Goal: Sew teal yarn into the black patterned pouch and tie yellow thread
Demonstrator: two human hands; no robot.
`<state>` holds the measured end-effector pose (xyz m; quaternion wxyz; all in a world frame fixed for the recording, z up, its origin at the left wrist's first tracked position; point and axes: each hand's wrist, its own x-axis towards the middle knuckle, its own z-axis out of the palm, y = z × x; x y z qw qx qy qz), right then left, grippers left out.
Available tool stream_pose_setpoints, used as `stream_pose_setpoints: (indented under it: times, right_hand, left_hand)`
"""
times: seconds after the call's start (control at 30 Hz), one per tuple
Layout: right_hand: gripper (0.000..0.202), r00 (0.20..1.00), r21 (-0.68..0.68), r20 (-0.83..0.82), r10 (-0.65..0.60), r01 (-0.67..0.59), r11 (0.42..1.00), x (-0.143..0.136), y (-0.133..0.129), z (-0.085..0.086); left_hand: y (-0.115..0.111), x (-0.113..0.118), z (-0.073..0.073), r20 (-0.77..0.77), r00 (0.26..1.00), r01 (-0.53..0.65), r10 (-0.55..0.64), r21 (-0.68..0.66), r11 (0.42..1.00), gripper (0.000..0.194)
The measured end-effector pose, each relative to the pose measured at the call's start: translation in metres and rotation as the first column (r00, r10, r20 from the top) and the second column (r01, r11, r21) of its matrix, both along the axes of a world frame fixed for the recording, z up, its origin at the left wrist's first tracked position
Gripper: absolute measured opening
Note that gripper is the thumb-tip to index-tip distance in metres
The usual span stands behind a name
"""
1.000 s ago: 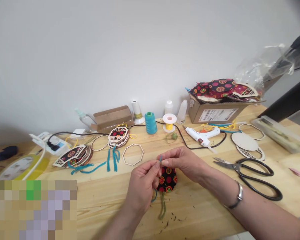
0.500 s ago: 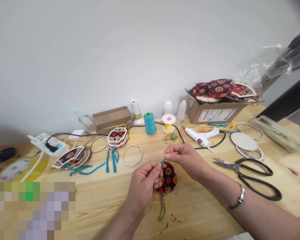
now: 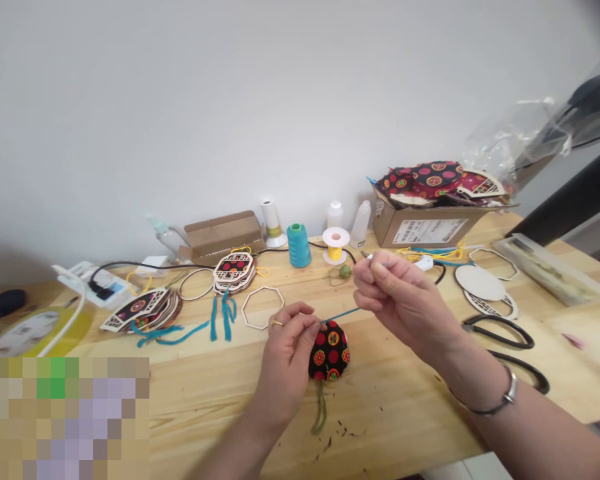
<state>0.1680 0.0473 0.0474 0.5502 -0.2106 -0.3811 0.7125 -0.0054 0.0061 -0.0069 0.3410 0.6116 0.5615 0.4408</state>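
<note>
A round piece covered in black fabric with red and yellow medallions (image 3: 334, 351) lies before me, a green cord loop (image 3: 320, 412) hanging from its lower edge. My left hand (image 3: 291, 347) pinches it at its upper left edge, thumb against the fingers. From that spot a teal cord (image 3: 343, 313) runs taut up to the right. My right hand (image 3: 397, 287) is closed in a pinch on the cord's other end, raised above the table. The fingertips hide the cord's end.
Black-handled scissors (image 3: 500, 332) lie right, partly behind my forearm. A glue gun (image 3: 423, 263) is mostly hidden by my right hand. At the back stand a teal thread cone (image 3: 299, 245), a yellow spool (image 3: 336, 253) and a filled carton (image 3: 425, 227). An octagonal wooden frame (image 3: 243, 308) lies left.
My right hand has moved up and to the right, drawing the teal cord out into a straight line. My left hand stays at the round piece, its fingers slightly rearranged.
</note>
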Motion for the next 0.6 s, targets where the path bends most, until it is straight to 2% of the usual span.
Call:
stream_pose_setpoints:
  times: [0.1, 0.2, 0.27, 0.3, 0.33, 0.37, 0.4, 0.43, 0.47, 0.5, 0.57, 0.6]
  right_hand:
    - [0.019, 0.995, 0.077, 0.059, -0.077, 0.072, 0.994, 0.006, -0.001, 0.015]
    - [0.019, 0.986, 0.149, 0.121, -0.113, 0.094, 0.984, 0.004, 0.006, 0.024]
    - [0.018, 0.977, 0.188, 0.168, -0.135, 0.102, 0.977, -0.001, 0.014, 0.024]
    - [0.017, 0.967, 0.21, 0.203, -0.152, 0.108, 0.972, -0.005, 0.019, 0.022]
    - [0.016, 0.953, 0.235, 0.248, -0.172, 0.113, 0.965, -0.009, 0.024, 0.018]
    - [0.015, 0.934, 0.261, 0.301, -0.192, 0.114, 0.959, -0.012, 0.027, 0.013]
    - [0.014, 0.91, 0.289, 0.358, -0.21, 0.106, 0.952, -0.016, 0.029, 0.008]
    - [0.012, 0.882, 0.319, 0.412, -0.227, 0.094, 0.943, -0.02, 0.029, 0.003]
    - [0.011, 0.85, 0.353, 0.465, -0.249, 0.08, 0.932, -0.024, 0.026, -0.002]
    - [0.01, 0.807, 0.392, 0.521, -0.277, 0.062, 0.918, -0.027, 0.022, -0.006]
    - [0.009, 0.702, 0.474, 0.625, -0.34, 0.004, 0.88, -0.031, 0.008, -0.012]
    - [0.009, 0.648, 0.505, 0.672, -0.359, -0.046, 0.862, -0.032, -0.001, -0.014]
  left_hand:
    - [0.002, -0.001, 0.0, -0.061, 0.997, -0.052, 0.054, 0.036, 0.998, 0.02]
    - [0.002, -0.002, 0.004, -0.062, 0.973, -0.211, 0.22, 0.133, 0.969, 0.025]
    - [-0.001, -0.003, 0.007, -0.016, 0.937, -0.336, 0.35, 0.242, 0.911, 0.036]
    - [-0.003, -0.003, 0.008, 0.022, 0.929, -0.361, 0.369, 0.275, 0.891, 0.035]
    - [-0.005, -0.003, 0.009, 0.064, 0.937, -0.349, 0.345, 0.267, 0.898, 0.029]
    - [-0.008, -0.002, 0.01, 0.12, 0.953, -0.298, 0.278, 0.21, 0.931, 0.019]
    - [-0.01, -0.001, 0.01, 0.18, 0.972, -0.166, 0.148, 0.084, 0.983, 0.014]
    - [-0.011, 0.001, 0.01, 0.279, 0.96, 0.01, 0.019, -0.105, 0.994, 0.019]
    - [-0.012, 0.003, 0.01, 0.416, 0.907, 0.178, -0.056, -0.261, 0.949, 0.024]
    - [-0.012, 0.005, 0.01, 0.545, 0.834, 0.328, -0.087, -0.361, 0.873, 0.027]
    - [-0.01, 0.008, 0.011, 0.726, 0.688, 0.466, -0.008, -0.434, 0.771, 0.029]
    - [-0.008, 0.009, 0.011, 0.78, 0.624, 0.491, 0.053, -0.444, 0.75, 0.027]
